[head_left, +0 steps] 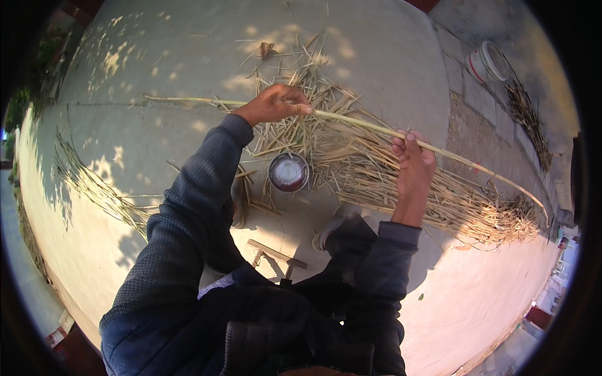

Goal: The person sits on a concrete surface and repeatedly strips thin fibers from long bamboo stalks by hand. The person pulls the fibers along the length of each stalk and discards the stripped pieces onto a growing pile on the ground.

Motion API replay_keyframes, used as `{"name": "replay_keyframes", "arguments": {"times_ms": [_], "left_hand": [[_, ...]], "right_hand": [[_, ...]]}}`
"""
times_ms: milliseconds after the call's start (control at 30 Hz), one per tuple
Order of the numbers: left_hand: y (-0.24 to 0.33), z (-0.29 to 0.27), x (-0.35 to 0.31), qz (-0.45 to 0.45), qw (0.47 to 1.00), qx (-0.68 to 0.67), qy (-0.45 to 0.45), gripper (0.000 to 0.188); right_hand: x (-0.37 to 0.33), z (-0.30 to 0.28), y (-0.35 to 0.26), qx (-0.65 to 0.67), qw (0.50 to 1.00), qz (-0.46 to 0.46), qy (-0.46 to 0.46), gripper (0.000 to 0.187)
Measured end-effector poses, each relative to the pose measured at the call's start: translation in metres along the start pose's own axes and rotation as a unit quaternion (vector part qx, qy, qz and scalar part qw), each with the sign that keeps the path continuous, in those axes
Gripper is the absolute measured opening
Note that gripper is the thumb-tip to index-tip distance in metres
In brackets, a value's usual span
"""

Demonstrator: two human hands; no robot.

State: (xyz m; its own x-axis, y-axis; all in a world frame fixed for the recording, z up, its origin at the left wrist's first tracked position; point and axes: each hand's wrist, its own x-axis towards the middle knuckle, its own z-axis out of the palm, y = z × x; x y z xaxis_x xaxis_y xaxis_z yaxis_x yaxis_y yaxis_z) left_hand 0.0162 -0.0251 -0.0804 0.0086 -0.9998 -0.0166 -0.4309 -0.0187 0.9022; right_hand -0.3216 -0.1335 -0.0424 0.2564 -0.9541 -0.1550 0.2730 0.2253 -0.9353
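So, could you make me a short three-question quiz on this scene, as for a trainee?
1. True or false: the bare left hand and bare right hand both hold the long, thin, pale-yellow stalk.
2. Where in the picture is the white, round bucket with red markings? A: lower left; B: upper right; C: lower right.
3. Fill in: the round, dark-rimmed container with a whitish inside has the large heap of dry, straw-coloured stalks reaching out to its ____.

Key: 1 true; 2 B; 3 right.

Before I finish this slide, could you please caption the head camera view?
Left hand and right hand hold one long stalk, with a stalk pile and round container below.
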Motion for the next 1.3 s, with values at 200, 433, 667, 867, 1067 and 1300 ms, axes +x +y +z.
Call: {"name": "replay_keyframes", "arguments": {"times_ms": [200,433,667,867,1067,1300], "left_hand": [[-0.007,0.009,0.001,-0.066,0.990,-0.113,-0.046,0.024],[-0.021,-0.011,0.005,-0.062,0.961,-0.224,0.149,0.027],[0.025,0.027,0.003,0.186,0.930,0.256,0.189,0.027],[0.041,0.035,0.003,0.199,0.928,0.293,0.119,0.020],[0.007,-0.036,-0.042,-0.046,0.887,0.454,0.072,0.023],[0.019,0.009,-0.011,0.002,0.999,0.025,-0.026,0.028]], "right_hand": [[-0.002,-0.002,-0.003,-0.011,0.999,-0.023,-0.046,0.023],[-0.005,-0.001,-0.008,-0.043,0.997,-0.035,-0.060,0.021],[-0.002,0.007,0.000,0.032,0.997,-0.035,-0.063,0.019],[0.001,0.009,0.003,0.037,0.998,-0.022,-0.035,0.019],[0.009,-0.016,-0.009,-0.007,0.998,-0.022,0.056,0.021],[0.004,0.015,0.004,-0.011,0.998,-0.041,-0.041,0.023]]}}
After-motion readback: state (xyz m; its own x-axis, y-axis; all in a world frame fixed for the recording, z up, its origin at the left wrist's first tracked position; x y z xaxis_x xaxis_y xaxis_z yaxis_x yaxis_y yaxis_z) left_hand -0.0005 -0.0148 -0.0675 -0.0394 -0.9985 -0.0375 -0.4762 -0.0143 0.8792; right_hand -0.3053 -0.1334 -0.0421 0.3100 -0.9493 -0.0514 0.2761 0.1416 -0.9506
